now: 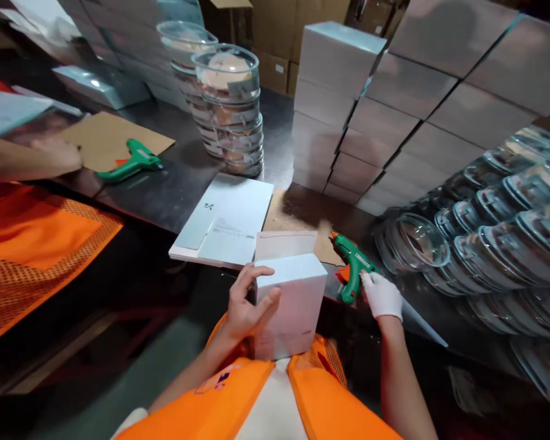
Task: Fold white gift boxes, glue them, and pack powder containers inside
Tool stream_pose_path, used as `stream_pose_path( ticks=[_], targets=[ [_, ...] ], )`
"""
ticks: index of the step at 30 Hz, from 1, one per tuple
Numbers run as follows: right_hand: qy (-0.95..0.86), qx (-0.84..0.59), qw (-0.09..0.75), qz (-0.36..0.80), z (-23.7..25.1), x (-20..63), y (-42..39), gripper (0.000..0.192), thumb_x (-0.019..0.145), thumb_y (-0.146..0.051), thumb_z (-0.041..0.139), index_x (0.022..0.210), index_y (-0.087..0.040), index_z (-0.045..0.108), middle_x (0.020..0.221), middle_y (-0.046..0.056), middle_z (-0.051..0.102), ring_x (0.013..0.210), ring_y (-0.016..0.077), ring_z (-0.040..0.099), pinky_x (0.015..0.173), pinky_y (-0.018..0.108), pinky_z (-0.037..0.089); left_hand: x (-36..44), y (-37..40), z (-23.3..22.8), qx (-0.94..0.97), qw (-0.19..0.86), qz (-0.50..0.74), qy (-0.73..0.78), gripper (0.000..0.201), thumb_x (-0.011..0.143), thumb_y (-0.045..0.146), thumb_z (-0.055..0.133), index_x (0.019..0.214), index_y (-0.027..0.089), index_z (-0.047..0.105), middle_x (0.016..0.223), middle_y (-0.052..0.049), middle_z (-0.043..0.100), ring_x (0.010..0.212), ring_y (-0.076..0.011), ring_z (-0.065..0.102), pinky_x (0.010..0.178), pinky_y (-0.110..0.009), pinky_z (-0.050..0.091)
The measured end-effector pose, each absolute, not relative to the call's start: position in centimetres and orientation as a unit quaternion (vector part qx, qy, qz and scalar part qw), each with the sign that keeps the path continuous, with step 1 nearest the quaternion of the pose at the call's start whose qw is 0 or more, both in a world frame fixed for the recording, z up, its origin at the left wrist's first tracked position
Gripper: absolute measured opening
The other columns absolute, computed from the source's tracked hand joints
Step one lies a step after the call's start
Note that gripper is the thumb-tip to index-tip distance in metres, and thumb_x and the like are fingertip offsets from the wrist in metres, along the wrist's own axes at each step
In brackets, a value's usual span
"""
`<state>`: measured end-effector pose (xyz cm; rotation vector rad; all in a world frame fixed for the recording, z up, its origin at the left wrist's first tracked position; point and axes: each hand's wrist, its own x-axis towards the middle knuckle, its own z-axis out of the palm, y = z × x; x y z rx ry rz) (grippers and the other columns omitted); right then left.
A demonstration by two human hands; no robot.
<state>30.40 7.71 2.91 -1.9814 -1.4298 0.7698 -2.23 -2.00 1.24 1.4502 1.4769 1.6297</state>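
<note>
A white box [293, 305] stands upright at the front of my body, its top flap [286, 244] raised at the far side. My bare left hand [252, 302] is closed around the box's left side, thumb across the front and fingers over the top edge. Right of the box lies a green hot glue gun [355, 269] with an orange trigger, its nozzle pointing away and left. My white-gloved right hand [382, 296] has its fingertips at the gun's rear; whether they grip it is unclear. A pale thin strip [424, 324] sticks out beyond the glove.
Flat white cartons [238, 208] lie ahead-left, beside a brown cardboard sheet [297, 214]. Stacked clear round tubs [233, 116] and a wall of white boxes [394, 104] stand behind. More round clear containers [486, 238] fill the right. At left, a co-worker's arm [27, 159] is near another green glue gun [132, 162].
</note>
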Motion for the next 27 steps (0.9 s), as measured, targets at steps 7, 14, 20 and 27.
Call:
stream_pose_path(
  ticks=[7,14,20,27],
  targets=[
    [-0.458,-0.528,0.424,0.576,5.9,22.3,6.8,0.047,0.069,-0.049,0.09,0.103,-0.019,0.081,0.102,0.007,0.081,0.086,0.021,0.073,0.079,0.031,0.058,-1.0,-1.5,1.8,0.59,0.263,0.585,0.491,0.034,0.093,0.056,0.073,0.104,0.024,0.073,0.099,-0.007,0.074,0.094,-0.0239,0.069,0.087,-0.036,0.056],
    [-0.483,-0.437,0.393,0.649,4.2,21.7,7.3,0.047,0.07,-0.059,0.09,0.095,-0.02,0.079,0.099,0.006,0.08,0.091,0.022,0.074,0.085,0.032,0.059,-0.4,-1.9,0.4,0.49,0.305,0.629,0.521,0.048,0.091,0.066,0.07,0.115,0.024,0.063,0.136,-0.019,0.067,0.13,-0.0339,0.068,0.105,-0.046,0.054],
    [-0.682,-0.337,0.319,0.565,6.2,23.5,6.1,0.061,0.073,-0.075,0.086,0.109,-0.025,0.081,0.145,0.013,0.069,0.134,0.0317,0.064,0.113,0.048,0.05,-1.3,-1.1,-0.3,0.505,0.325,0.66,0.452,0.048,0.095,0.059,0.069,0.13,0.03,0.054,0.109,-0.008,0.069,0.117,-0.0295,0.073,0.105,-0.05,0.056],
    [-0.765,-0.288,0.283,0.502,8.0,22.5,6.0,0.021,0.092,-0.041,0.077,0.107,-0.029,0.086,0.136,0.008,0.076,0.131,0.0285,0.068,0.116,0.048,0.049,-1.3,-1.3,0.5,0.555,0.308,0.632,0.444,0.031,0.095,0.054,0.072,0.093,0.023,0.075,0.116,-0.012,0.07,0.116,-0.0306,0.072,0.102,-0.051,0.057]
  ],
)
